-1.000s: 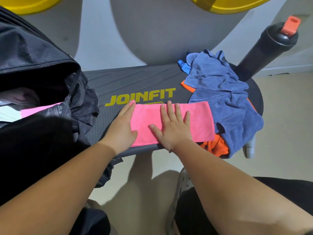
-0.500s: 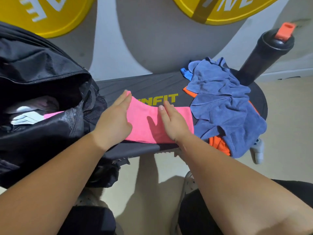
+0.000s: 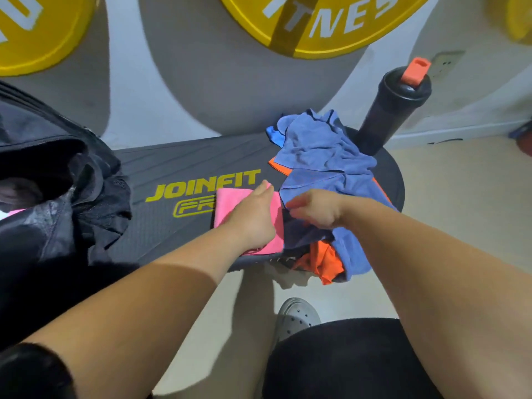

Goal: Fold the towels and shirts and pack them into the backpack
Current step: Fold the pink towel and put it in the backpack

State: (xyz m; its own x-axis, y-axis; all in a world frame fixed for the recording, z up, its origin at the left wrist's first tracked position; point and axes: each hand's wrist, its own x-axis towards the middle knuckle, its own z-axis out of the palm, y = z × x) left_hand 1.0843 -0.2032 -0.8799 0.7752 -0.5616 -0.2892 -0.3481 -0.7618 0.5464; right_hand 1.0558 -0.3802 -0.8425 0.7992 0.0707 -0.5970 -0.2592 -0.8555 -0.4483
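Since half a second ago the pink towel [image 3: 247,210] has been folded over once more into a compact square, now uncovering the whole printed logo. Left hand [image 3: 254,218] lies flat on the square, fingers extended and open, pressing it to the desk [image 3: 184,165]. Right hand [image 3: 315,208] has drawn aside to the towel's right edge, fingers loosely curled; whether its grip pinches cloth cannot be told through the motion blur.

Progress: the backpack [image 3: 57,180] stands open at the desk's left end, with pink and pale fabric visible inside, so some items appear packed. The pink towel appears fully folded and awaits transfer to the bag. Still unfolded: the crumpled blue towel [image 3: 325,156] heaped on an orange garment [image 3: 324,260] at the right end, beside a black bottle [image 3: 388,110] with an orange cap.

Legible writing: "JOINFIT" in yellow on the desk, with a partly covered outlined "FR…" beneath; white letters "TNES" on the yellow disc [image 3: 316,21] on the wall.
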